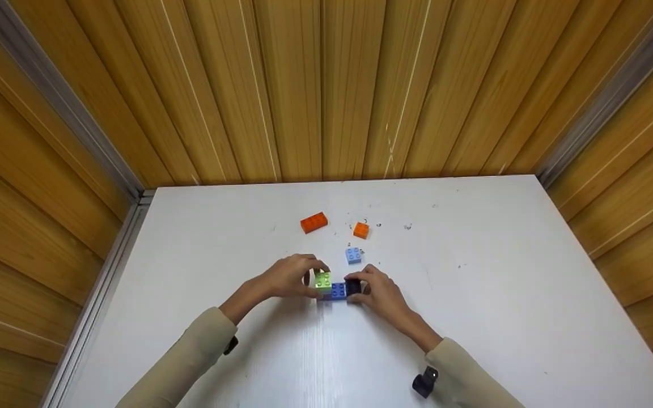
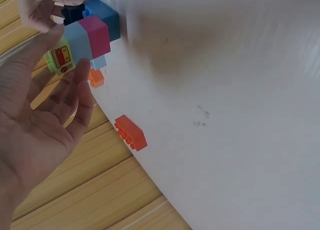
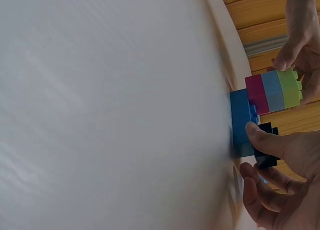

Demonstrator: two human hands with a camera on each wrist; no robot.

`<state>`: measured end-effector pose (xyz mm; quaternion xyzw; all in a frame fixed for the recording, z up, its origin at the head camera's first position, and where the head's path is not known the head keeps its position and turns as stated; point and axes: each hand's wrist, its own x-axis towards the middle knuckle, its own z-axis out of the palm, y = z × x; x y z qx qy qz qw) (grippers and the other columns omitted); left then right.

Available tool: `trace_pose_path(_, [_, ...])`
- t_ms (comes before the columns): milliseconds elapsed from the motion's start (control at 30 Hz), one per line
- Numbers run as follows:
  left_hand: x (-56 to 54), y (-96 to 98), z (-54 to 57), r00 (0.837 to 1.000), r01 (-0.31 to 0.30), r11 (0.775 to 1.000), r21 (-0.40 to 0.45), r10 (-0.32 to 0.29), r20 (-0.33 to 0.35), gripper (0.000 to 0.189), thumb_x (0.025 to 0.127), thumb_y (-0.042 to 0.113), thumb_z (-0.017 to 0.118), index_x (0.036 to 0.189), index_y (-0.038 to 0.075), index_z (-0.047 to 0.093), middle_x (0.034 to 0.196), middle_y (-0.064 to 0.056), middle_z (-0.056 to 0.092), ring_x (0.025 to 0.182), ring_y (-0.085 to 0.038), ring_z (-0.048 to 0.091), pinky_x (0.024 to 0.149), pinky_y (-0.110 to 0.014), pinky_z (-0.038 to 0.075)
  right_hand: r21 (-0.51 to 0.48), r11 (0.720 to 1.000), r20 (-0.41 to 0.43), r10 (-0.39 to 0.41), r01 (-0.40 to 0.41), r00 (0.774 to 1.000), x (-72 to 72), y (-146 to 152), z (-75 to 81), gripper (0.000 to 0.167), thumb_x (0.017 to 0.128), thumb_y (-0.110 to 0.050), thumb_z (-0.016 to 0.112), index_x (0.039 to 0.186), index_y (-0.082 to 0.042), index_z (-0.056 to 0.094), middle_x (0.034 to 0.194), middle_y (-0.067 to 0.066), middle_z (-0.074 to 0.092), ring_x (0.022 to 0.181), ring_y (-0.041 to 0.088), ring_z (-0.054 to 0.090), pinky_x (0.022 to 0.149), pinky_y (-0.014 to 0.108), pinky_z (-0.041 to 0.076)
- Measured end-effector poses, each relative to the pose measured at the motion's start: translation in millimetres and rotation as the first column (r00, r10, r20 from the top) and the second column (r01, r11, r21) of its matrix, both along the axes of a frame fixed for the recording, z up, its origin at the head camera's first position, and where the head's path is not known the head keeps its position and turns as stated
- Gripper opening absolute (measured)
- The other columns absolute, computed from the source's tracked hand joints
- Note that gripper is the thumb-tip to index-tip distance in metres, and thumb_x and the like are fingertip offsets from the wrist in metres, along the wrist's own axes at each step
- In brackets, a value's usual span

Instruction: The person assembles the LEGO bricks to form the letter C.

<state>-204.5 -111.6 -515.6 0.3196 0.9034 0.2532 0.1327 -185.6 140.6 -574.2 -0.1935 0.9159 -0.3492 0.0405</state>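
A blue toy building brick (image 1: 338, 291) lies on the white table in front of the person. Over its left end stands a stack with a lime green brick (image 1: 323, 281) on top, a light blue brick (image 3: 273, 91) in the middle and a pink brick (image 3: 257, 95) at the bottom. The left hand (image 1: 291, 276) pinches this stack near its top between thumb and fingers. At the blue brick's other end, the right hand (image 1: 383, 292) grips a black brick (image 3: 266, 159) by its sides. A printed picture shows on the lime green brick in the left wrist view.
Beyond the hands lie a loose light blue brick (image 1: 353, 255), a small orange brick (image 1: 361, 230) and a longer red-orange brick (image 1: 314, 222). Wood-patterned panels (image 1: 338, 90) rise behind the white table (image 1: 219, 226) and at both sides.
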Motion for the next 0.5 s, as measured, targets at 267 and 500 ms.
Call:
trace_pose_path(267, [-38.8,-0.3,16.3,0.999,-0.024,0.991,0.133,0.018,0.045,0.043,0.087,0.029,0.083,0.123,0.009,0.072,0.108,-0.013,0.076,0.088,-0.023,0.071,0.082,-0.039,0.060,0.002,1.000,0.013,-0.020,0.020,1.000,3.6,4,0.9,0.041,0.080,-0.018,0.086,0.119,-0.011,0.075,0.097,0.003,0.062,0.080,0.012,0.056,0.068,0.025,0.046])
trace_pose_path(500, [-82.6,20.2,2.4,0.993,-0.108,0.977,0.185,0.115,-0.027,0.033,0.094,0.015,0.073,0.125,0.004,0.070,0.111,-0.018,0.075,0.091,-0.027,0.070,0.083,-0.038,0.059,0.011,0.999,0.030,-0.043,0.043,0.999,4.2,5,2.2,0.043,0.080,-0.018,0.086,0.121,-0.012,0.074,0.098,0.003,0.062,0.080,0.012,0.056,0.068,0.024,0.045])
